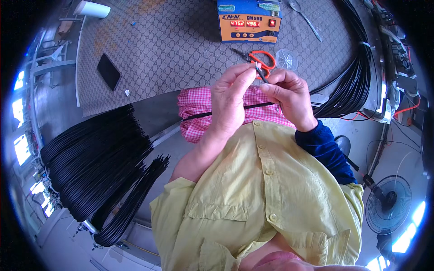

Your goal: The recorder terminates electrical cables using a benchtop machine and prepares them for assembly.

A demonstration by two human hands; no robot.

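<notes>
Over the near edge of the table, both my hands meet at the end of a black cable (261, 75). My left hand (230, 95) pinches its tip between thumb and forefinger, where small thin strands show. Just below, the thumb and fingers of my right hand (288, 92) close on the cable's black jacket. A length of black cable (199, 116) also crosses my lap over a pink checked cloth (193, 101). Behind my fingertips lie orange-handled scissors (267, 58), partly hidden. A small clear round dish (285, 59) is beside them.
A blue and orange control box (249, 30) with red displays stands at the back. A spoon (306, 20), a dark flat pad (109, 71) and a white cup (92, 9) are around it. Cable bundles hang left (97, 153) and right (350, 86). A fan (388, 203) stands lower right.
</notes>
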